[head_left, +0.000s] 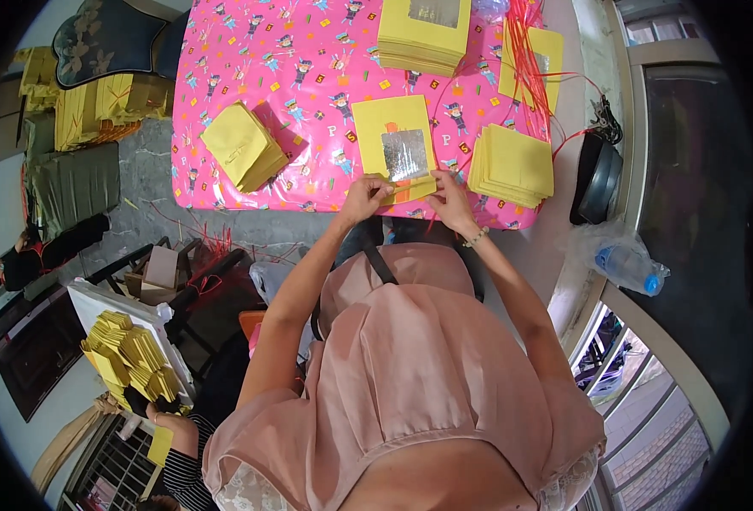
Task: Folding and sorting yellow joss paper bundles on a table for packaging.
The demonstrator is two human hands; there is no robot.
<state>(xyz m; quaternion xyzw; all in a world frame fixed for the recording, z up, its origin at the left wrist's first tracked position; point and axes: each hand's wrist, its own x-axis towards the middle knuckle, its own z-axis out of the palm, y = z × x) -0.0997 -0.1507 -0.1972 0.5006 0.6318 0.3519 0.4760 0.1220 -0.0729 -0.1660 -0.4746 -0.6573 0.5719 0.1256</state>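
A flat yellow paper bag (372,128) with a silvery see-through window lies on the pink patterned tablecloth (321,94) in front of me. Its near edge is folded up into a narrow strip. My left hand (368,198) pinches the left end of that fold, fingers closed. At the right end, my right hand (450,203) grips the same fold between thumb and fingers. Right beside this hand stands a stack of folded yellow paper pieces (512,166). Another yellow stack (244,146) sits to the left, turned at an angle.
A tall stack of windowed yellow bags (423,38) is at the back. Red strings (525,60) trail over the table's right side. A bagged bottle (623,266) rests on the right ledge. At lower left, another person's striped sleeve (185,468) is near heaped yellow pieces (134,358).
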